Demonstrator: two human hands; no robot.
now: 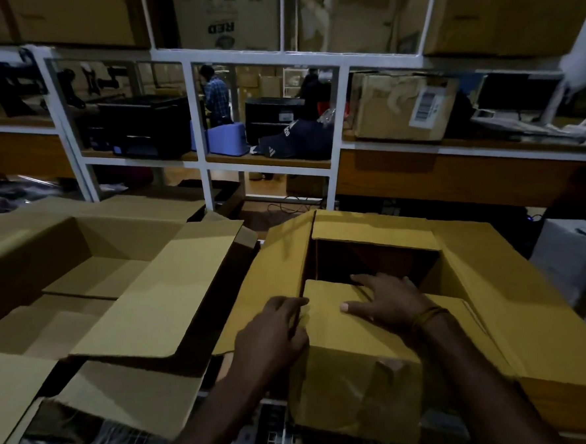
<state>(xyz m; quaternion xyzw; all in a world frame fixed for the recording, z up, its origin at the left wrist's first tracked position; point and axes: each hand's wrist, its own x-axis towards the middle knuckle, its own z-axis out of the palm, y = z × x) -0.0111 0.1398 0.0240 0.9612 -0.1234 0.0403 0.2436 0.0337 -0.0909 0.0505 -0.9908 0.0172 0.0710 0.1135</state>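
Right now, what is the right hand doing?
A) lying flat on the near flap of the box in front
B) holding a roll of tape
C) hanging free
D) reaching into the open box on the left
A: the right hand lies with fingers spread on the near flap of the box in front.

One camera sits on the person's head. It looks forward and down. The left hand (271, 331), the right hand (387, 302) and the box (359, 375) are very near, low in the view. The shelves (383, 146) stand farther off, across the top. The wide lens bends the edges.
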